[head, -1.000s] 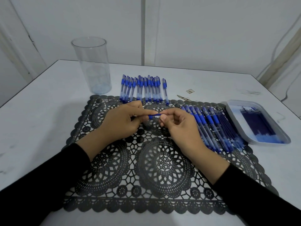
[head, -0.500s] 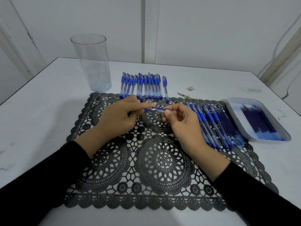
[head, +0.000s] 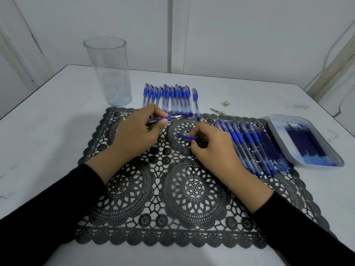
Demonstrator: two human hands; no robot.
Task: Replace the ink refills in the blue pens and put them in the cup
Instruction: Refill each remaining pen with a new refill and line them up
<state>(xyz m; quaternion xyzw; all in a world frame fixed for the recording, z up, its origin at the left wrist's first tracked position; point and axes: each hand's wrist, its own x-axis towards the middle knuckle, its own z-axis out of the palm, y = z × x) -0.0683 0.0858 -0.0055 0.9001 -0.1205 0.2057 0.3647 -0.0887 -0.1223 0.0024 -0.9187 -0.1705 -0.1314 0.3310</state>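
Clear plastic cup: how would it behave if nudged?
The clear plastic cup looks tall, narrow and empty, so probably light and tippy if nudged near its rim. Standing on the smooth table, it would likely slide under a low push.

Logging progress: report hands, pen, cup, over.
Left hand grips uncapped pen. Right hand pinches blue cap. Cup holds no pens. Nothing blocks it.

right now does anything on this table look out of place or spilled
Only minor litter: a pale scrap and a thin dark sliver lie loose on the table beyond the lace mat, right of the far row of pens. The clear cup stands upright; nothing spilled.
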